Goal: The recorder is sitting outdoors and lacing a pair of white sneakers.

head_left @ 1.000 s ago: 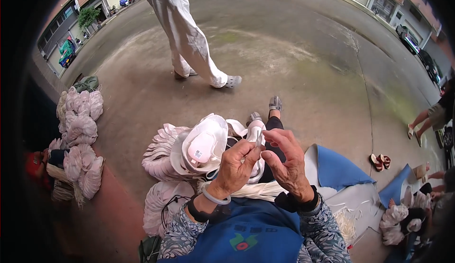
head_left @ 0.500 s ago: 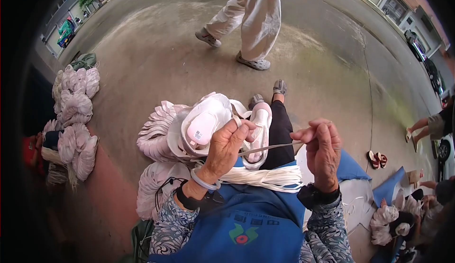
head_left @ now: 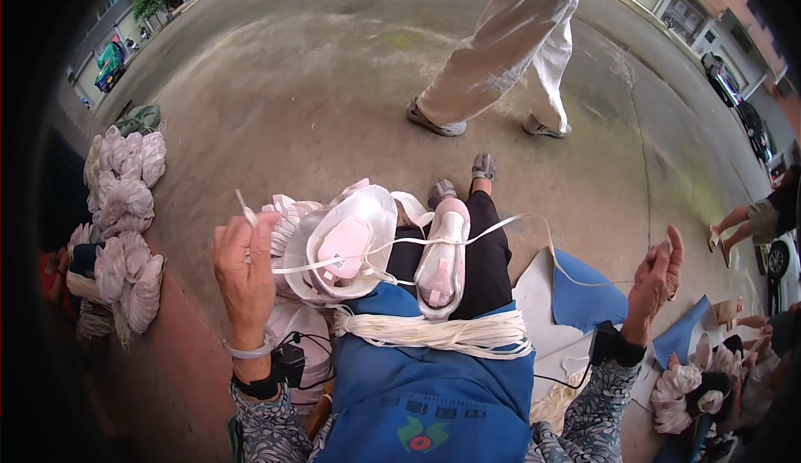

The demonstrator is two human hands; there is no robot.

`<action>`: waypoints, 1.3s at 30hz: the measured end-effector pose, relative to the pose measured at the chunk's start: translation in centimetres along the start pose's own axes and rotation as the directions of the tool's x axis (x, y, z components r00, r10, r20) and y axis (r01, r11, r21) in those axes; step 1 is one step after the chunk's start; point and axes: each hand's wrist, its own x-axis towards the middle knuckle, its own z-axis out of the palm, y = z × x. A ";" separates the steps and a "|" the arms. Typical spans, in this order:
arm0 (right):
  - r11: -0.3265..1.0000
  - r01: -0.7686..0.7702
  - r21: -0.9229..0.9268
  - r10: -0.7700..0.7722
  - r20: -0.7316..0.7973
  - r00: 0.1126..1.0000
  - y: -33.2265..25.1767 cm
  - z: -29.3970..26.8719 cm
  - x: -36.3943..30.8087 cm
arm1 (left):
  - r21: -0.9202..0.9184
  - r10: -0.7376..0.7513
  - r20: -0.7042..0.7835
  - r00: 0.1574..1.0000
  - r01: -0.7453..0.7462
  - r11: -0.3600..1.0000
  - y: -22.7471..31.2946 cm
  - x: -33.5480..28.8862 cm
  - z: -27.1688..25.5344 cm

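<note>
Where the white lace (head_left: 526, 214) is pinched by nearly closed fingers of the left hand (head_left: 246, 271), its tip is raised above them; slack is strung to the bunched right hand (head_left: 652, 288), grip unclear. Between both, the pink shoe (head_left: 442, 254) is crossed. Probably light and limp, the lace is best grasped near its tip.

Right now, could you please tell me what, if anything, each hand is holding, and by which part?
The left hand pinches a thin white fabric lace near one end; it runs toward the right hand, whose hold cannot be told.
</note>
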 end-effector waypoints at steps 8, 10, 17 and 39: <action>0.854 0.309 -0.419 0.128 0.745 0.655 9.8 13.4 -10.3 | -0.439 0.033 0.560 0.828 0.263 0.859 2.5 -4.4 15.5; 0.853 0.281 -0.441 0.166 0.739 0.653 11.5 14.7 -11.3 | -0.379 0.098 0.502 0.859 0.116 0.918 1.8 -4.8 18.7; 0.745 0.379 -0.549 0.250 0.757 0.604 14.6 16.5 -10.5 | -0.216 0.143 0.628 0.765 -0.005 0.976 -1.0 -5.2 25.4; 0.811 0.235 -0.536 0.442 0.824 0.353 13.2 16.3 -8.6 | -0.190 0.149 0.733 0.664 -0.012 0.982 -1.2 -2.9 26.0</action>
